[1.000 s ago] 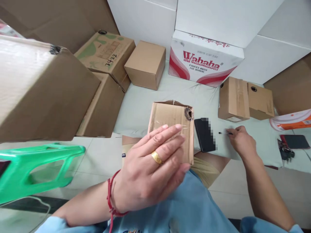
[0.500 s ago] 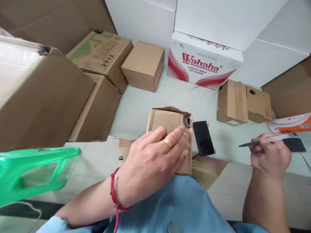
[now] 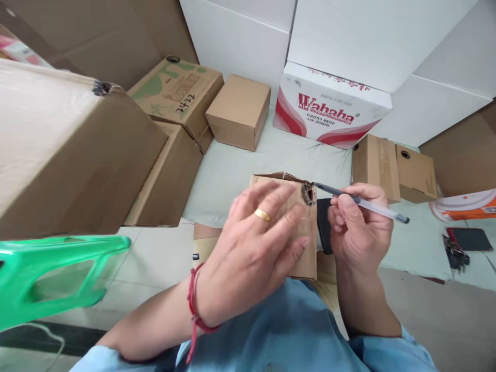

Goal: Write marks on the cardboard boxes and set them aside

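Observation:
A small brown cardboard box (image 3: 308,263) stands in front of me, with a dark-edged, ragged hole near its far right corner. My left hand (image 3: 259,243) lies over its top, fingers stretched out and slightly spread. Between the fingers of my right hand (image 3: 358,227) is a pen (image 3: 366,204) with a clear barrel and dark grip. Its tip is at the box's far right corner, beside the hole; whether it touches I cannot tell. A black phone (image 3: 324,227) lies right of the box, partly covered by the box and my right hand.
Several cardboard boxes (image 3: 240,111) stand at the left and back, a white Wahaha carton (image 3: 329,108) against the back wall. Two small boxes (image 3: 375,163) sit at the right. Keys (image 3: 457,256) lie by a dark flat object (image 3: 470,239). A green plastic stool (image 3: 112,245) is at lower left.
My right hand has brought the pen leftward from the right side to the box's far right corner. My left hand stays on the box, its fingers a little more spread.

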Available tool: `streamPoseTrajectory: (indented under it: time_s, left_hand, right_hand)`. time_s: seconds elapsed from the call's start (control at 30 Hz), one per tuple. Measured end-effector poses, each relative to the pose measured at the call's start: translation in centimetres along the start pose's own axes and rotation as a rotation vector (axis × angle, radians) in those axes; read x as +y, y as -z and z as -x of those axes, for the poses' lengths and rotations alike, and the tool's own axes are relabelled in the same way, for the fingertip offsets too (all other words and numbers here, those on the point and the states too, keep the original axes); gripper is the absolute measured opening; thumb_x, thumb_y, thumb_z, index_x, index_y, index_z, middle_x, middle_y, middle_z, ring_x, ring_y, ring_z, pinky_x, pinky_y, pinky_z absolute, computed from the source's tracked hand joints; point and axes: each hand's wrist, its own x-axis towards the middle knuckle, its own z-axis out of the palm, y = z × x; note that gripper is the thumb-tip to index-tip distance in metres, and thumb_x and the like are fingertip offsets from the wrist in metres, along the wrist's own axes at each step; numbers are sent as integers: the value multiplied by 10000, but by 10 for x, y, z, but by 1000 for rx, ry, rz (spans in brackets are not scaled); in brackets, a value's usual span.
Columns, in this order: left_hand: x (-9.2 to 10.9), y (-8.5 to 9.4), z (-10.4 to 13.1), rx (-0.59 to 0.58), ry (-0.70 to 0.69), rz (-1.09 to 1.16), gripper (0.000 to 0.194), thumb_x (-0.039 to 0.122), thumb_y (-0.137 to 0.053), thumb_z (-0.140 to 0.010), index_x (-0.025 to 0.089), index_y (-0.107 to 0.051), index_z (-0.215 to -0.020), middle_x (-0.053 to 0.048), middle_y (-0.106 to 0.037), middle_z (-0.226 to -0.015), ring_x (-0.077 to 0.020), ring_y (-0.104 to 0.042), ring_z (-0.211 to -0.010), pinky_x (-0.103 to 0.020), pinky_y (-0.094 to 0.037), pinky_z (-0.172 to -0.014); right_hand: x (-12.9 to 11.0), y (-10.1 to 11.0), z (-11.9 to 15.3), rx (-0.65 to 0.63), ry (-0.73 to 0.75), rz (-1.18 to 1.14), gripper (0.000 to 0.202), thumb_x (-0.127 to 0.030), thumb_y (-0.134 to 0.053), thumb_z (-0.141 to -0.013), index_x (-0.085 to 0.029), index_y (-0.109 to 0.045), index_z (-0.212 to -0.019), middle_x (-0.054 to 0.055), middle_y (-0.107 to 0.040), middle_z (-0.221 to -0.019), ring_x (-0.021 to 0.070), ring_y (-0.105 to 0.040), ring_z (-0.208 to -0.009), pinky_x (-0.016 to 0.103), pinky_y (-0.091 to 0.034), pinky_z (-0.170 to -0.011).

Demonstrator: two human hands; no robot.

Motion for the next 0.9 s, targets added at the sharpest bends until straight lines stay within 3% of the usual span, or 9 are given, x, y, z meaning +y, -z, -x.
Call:
streamPoseTrajectory:
  time_s: [0.07,0.13,0.2,0.27,0.37,0.47,0.53,0.67,0.9]
  left_hand:
    - [-13,1,-3,40,57,20,477,402,-697,-1037,243,-636,-1483,-181,-582,-1643,-454,-437,-1601,-718,-382,-1283]
    - [-28,-2,-7,19,91,44,742,547,-768,-978,274,-515,-1620,-180,-477,-1729,-486,-330,-1665,-738,-288,-1323]
    - [-41,-7,-12,-97,89,120,930,621,-785,-945,261,-394,-1708,-190,-465,-1735,-466,-392,-1636,-672,-353,-1314]
    - [-48,-13,-16,-213,109,192,982,612,-772,-956,238,-322,-1745,-190,-529,-1685,-417,-530,-1531,-588,-459,-1256]
    - [-45,-15,-22,-265,200,178,949,596,-779,-945,225,-383,-1724,-170,-635,-1556,-392,-636,-1355,-559,-544,-1139]
    - [-37,-13,-27,-293,250,140,746,578,-787,-933,209,-598,-1554,-148,-681,-1435,-374,-657,-1250,-556,-561,-1071]
    - [-33,-12,-29,-299,267,139,641,566,-785,-933,211,-658,-1451,-133,-684,-1407,-361,-656,-1226,-550,-560,-1055]
    - [-32,-13,-28,-283,279,133,636,575,-788,-930,226,-643,-1441,-126,-684,-1396,-360,-651,-1238,-539,-555,-1047]
    - [-32,-13,-26,-293,280,124,637,575,-790,-928,220,-642,-1437,-124,-683,-1407,-351,-651,-1203,-532,-557,-1014]
  right_hand:
    - [2,-4,4,77,58,9,174,-341,-807,-936,-238,-691,-1015,-37,-714,-785,52,-471,-480,199,-360,-446]
    - [4,-4,7,122,72,8,167,-329,-786,-938,-224,-711,-1045,-25,-712,-804,52,-469,-487,201,-358,-445]
    - [5,-1,7,143,53,13,180,-320,-798,-919,-212,-722,-1041,-31,-682,-773,50,-454,-486,200,-346,-442]
    - [4,2,6,154,46,28,184,-320,-819,-902,-212,-706,-998,-64,-598,-684,53,-436,-477,199,-340,-447]
    - [2,7,7,148,73,36,212,-331,-833,-900,-227,-650,-926,-100,-483,-604,56,-401,-449,198,-327,-444]
    - [-1,8,11,121,91,83,191,-359,-791,-959,-227,-657,-924,-79,-542,-621,58,-402,-435,203,-308,-426]
    - [-1,8,14,86,122,165,166,-379,-751,-1004,-219,-714,-981,-52,-619,-653,65,-434,-440,218,-351,-441]
    - [-1,7,17,25,236,385,171,-379,-713,-1044,-216,-763,-1055,-18,-710,-719,95,-555,-508,245,-476,-527]
    - [-6,2,13,-28,312,608,160,-357,-659,-1071,-226,-752,-1063,-10,-724,-782,109,-608,-583,234,-488,-553]
